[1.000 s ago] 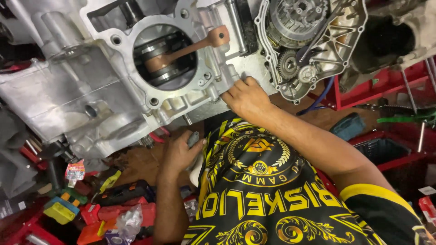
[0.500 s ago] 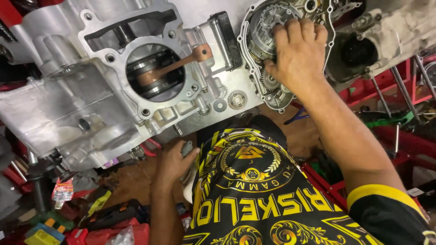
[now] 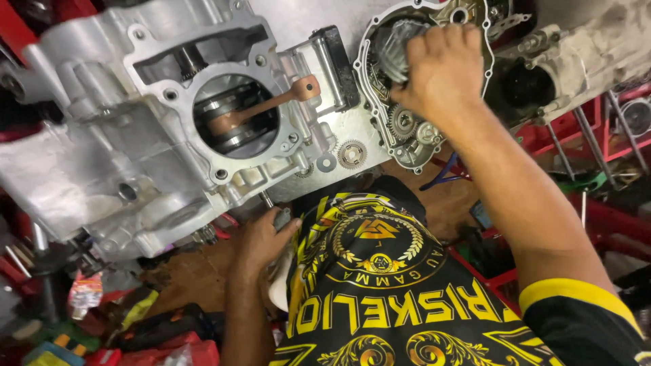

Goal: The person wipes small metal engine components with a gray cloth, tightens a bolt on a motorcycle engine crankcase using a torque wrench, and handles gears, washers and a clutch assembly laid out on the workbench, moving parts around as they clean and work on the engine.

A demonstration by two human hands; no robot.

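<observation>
Right hand (image 3: 441, 68) now gripping one clutch (image 3: 400, 51).

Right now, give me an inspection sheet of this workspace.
Surface: brown bench, partly bare.
Job's things: silver crankcase with copper rod in its bore; clutch in the open gear housing.
Clutter: loose gear, washer, red trays, tools lower left.
Hands: right hand on the clutch; left hand holds a grey tool.
Cables: blue wire.
Surroundings: second engine.
</observation>
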